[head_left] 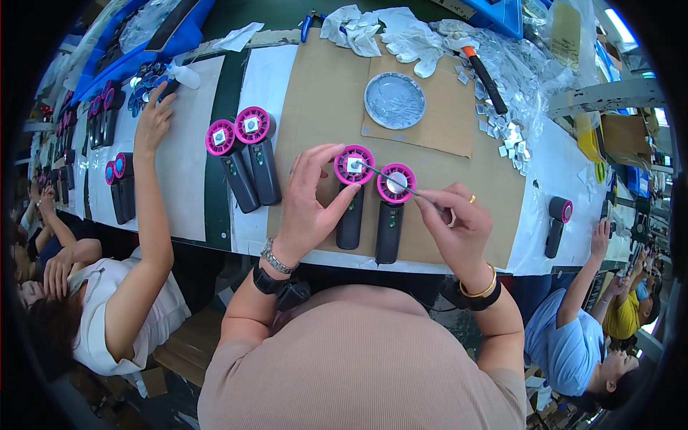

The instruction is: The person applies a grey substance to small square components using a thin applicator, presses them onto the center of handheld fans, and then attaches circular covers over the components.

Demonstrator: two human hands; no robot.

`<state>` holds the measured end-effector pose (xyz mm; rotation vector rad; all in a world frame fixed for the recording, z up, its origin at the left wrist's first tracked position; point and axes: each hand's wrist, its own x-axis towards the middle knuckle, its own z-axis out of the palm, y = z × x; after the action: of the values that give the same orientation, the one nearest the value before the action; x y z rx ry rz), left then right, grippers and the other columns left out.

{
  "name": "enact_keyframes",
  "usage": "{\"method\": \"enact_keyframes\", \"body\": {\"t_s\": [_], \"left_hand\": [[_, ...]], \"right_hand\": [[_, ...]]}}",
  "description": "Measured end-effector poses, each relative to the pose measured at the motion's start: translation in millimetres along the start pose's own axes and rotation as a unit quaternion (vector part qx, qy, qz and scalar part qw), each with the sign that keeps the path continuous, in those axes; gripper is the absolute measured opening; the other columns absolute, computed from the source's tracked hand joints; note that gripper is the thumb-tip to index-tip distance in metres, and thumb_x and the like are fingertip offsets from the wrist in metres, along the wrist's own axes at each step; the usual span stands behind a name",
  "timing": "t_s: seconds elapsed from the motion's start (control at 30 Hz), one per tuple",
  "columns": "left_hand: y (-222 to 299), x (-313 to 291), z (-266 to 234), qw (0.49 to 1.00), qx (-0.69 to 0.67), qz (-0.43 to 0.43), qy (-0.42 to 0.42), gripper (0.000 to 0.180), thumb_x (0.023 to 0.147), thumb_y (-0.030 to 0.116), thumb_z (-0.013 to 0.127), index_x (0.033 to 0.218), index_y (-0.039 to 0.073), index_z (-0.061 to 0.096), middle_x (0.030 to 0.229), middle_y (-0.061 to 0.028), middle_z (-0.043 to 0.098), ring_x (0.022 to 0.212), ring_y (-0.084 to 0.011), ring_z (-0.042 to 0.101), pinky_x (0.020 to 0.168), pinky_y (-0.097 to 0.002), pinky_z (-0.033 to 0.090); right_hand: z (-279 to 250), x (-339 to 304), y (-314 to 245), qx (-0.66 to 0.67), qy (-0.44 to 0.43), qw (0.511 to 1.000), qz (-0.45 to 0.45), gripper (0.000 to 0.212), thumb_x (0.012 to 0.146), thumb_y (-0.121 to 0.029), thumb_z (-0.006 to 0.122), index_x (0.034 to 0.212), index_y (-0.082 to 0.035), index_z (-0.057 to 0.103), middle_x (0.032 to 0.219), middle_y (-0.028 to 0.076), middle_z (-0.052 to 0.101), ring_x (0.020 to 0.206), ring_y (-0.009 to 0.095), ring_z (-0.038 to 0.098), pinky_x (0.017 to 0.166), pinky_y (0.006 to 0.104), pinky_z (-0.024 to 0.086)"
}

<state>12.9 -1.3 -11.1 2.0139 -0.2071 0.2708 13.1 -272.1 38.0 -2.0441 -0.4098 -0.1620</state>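
My left hand (308,204) grips the head of a dark handheld fan (349,226), its thumb and fingers around the pink ring. A white square piece (354,166) sits at the middle of that ring. In my right hand (460,223) a thin dark stick (387,177) is pinched, its tip at the white square. The stick crosses above a second fan (389,233), which lies alongside with a round silver centre. Two more pink-ringed fans (264,172) with white squares lie left of my left hand.
Beyond my hands, a round dish (395,101) smeared with grey paste stands on cardboard (308,100). White gloves (412,39), an orange-and-black tool (486,80) and several small square pieces (512,140) lie at the back. A co-worker's arm (152,186) reaches across at left; other people work at right.
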Motion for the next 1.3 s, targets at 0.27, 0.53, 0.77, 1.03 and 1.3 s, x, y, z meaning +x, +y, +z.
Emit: {"method": "enact_keyframes", "body": {"t_s": [0.27,0.53,0.77,1.03,1.3], "left_hand": [[4,-4,1,0.999,0.029,0.009,0.018,0.072,0.091,0.018,0.093,0.154,0.007,0.060,0.136,-0.0138,0.066,0.121,-0.0304,0.065,0.095,-0.0406,0.055],[20,-28,6,0.992,0.126,0.014,0.011,0.091,0.086,0.027,0.098,0.159,0.004,0.050,0.113,-0.0118,0.060,0.104,-0.0288,0.062,0.090,-0.0430,0.050],[18,-33,11,0.986,0.162,-0.022,0.027,0.083,0.088,0.020,0.093,0.157,0.003,0.049,0.107,-0.0107,0.059,0.095,-0.0297,0.062,0.087,-0.0432,0.050],[-4,-14,-7,0.962,0.236,-0.046,0.126,0.066,0.094,0.015,0.088,0.149,0.003,0.053,0.104,-0.0105,0.059,0.091,-0.0265,0.062,0.080,-0.0428,0.052],[29,-40,14,0.996,0.056,-0.063,0.011,0.077,0.090,0.026,0.097,0.151,0.004,0.054,0.086,-0.0072,0.064,0.072,-0.0289,0.064,0.068,-0.0409,0.055]], "right_hand": [[-2,21,18,0.198,0.079,0.954,0.211,0.014,0.105,-0.007,0.081,0.116,0.000,0.086,0.086,-0.007,0.064,0.072,0.002,0.050,0.063,0.0215,0.034],[-3,67,63,0.156,0.106,0.955,0.230,0.026,0.108,-0.015,0.080,0.129,-0.001,0.085,0.087,-0.007,0.065,0.078,0.002,0.051,0.066,0.0217,0.035],[2,71,70,0.025,0.081,0.986,0.141,0.026,0.111,-0.016,0.077,0.130,0.000,0.084,0.098,-0.002,0.074,0.083,0.004,0.057,0.070,0.0219,0.042],[-14,12,46,0.032,0.077,0.988,0.128,0.026,0.117,-0.017,0.067,0.130,0.000,0.081,0.111,0.005,0.080,0.093,0.009,0.070,0.081,0.0243,0.055],[0,-32,23,0.262,-0.046,0.904,0.335,0.028,0.123,-0.023,0.054,0.126,0.001,0.070,0.116,0.012,0.082,0.097,0.017,0.080,0.085,0.0327,0.065]]}}
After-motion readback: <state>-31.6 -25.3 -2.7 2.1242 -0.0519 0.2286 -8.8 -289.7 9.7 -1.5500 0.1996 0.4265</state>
